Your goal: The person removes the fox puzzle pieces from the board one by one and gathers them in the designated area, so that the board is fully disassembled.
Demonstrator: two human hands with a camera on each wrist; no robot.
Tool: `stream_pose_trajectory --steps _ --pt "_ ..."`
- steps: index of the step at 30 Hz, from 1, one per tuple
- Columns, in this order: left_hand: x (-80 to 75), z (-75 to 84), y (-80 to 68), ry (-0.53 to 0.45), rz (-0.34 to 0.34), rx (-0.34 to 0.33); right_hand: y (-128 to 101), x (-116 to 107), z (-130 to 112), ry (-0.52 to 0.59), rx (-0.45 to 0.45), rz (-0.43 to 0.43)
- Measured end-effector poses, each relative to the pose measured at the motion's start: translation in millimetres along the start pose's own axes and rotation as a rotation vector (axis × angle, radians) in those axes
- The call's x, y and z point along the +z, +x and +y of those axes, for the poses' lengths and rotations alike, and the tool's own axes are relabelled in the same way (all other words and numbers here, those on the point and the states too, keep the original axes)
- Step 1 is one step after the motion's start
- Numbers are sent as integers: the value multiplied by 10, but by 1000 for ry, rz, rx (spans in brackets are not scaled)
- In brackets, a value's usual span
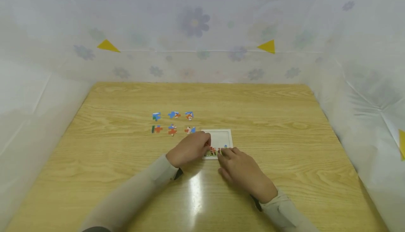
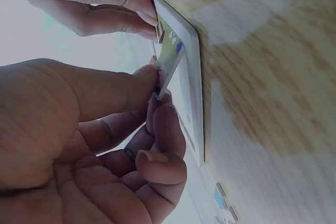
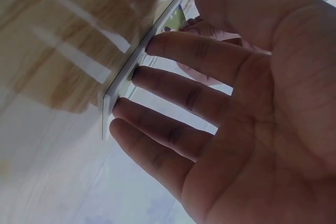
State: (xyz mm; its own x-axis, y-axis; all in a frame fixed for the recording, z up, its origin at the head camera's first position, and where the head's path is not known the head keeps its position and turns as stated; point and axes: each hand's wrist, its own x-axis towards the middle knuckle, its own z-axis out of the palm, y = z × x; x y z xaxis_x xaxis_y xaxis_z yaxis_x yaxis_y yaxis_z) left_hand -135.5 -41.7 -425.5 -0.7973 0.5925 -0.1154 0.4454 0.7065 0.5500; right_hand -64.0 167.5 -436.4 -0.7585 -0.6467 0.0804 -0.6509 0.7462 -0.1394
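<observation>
A white puzzle tray lies on the table, its lower part holding green and red jigsaw pieces. Over the tray's left side, my left hand pinches a green printed puzzle piece between thumb and fingertips. The piece tilts up from the tray, as the left wrist view shows. My right hand comes in from the lower right and covers the tray's corner there. In the right wrist view its fingers are nearly straight and spread, tips resting along the tray's edge.
Left of the tray, several loose puzzle pieces lie in two rows on the wooden table. White flower-printed sheeting surrounds the table at the back and both sides, with yellow triangles on it.
</observation>
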Motion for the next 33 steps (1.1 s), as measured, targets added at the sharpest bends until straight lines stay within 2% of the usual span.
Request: stream_pose_trajectory --steps 6,11,21,25,29,33 --pt "-84 -77 -53 -38 17 12 -5 11 5 -10 -1 -7" --pt "-254 -198 -138 -38 46 9 -21 -30 -6 -5 20 -17" --pt "-640 -611 -448 -77 -30 -23 0 -19 -36 10 18 -12" --pt "-770 -826 -596 -50 -18 -16 14 -14 -43 15 13 -9" --pt "-880 -1003 -732 -57 7 -67 15 -13 -36 9 5 -8" --pt "-921 -1105 -803 -91 25 -107 13 -15 -22 -3 0 3"
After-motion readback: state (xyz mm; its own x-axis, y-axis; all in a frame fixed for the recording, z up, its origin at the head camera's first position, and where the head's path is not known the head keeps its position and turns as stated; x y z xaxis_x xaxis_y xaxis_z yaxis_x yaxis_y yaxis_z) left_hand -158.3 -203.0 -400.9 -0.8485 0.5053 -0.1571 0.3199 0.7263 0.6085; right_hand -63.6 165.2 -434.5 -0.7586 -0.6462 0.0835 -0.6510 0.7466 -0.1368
